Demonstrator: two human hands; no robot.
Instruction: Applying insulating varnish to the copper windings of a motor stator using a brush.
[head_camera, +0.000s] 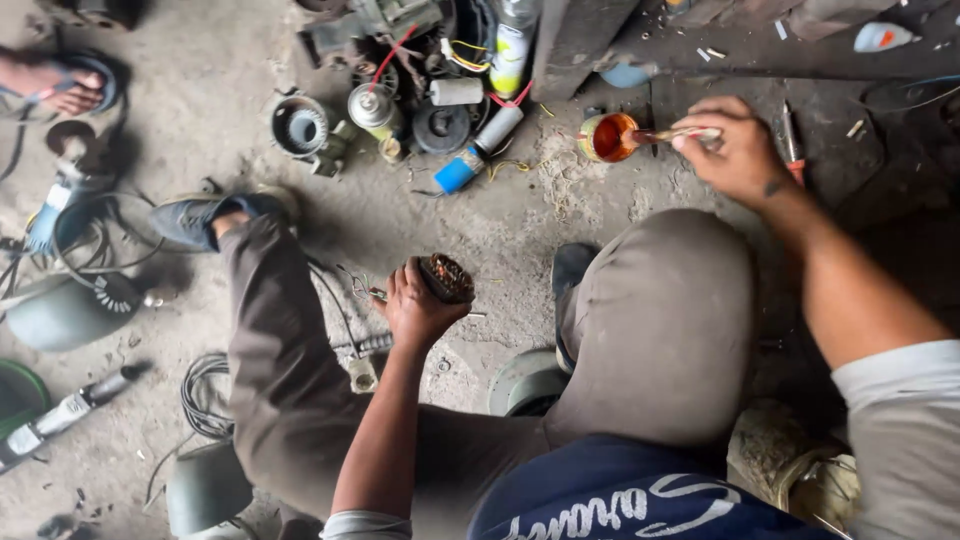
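My left hand (415, 305) grips a small dark motor armature (446, 277) with copper windings, held between my knees above the concrete floor. My right hand (735, 150) reaches forward and holds a thin brush (672, 134). The brush tip rests in a small open tin (607, 137) of orange-red liquid standing on the floor. My legs in grey-brown trousers spread to both sides, and my left foot wears a dark shoe (195, 218).
Motor parts, a round stator housing (299, 125), spray cans (375, 108) and a blue-capped tube (478, 152) lie ahead. An angle grinder (62, 190) with coiled cables sits at left. Another person's sandalled foot (62, 88) shows at top left. A red-handled tool (793, 140) lies at right.
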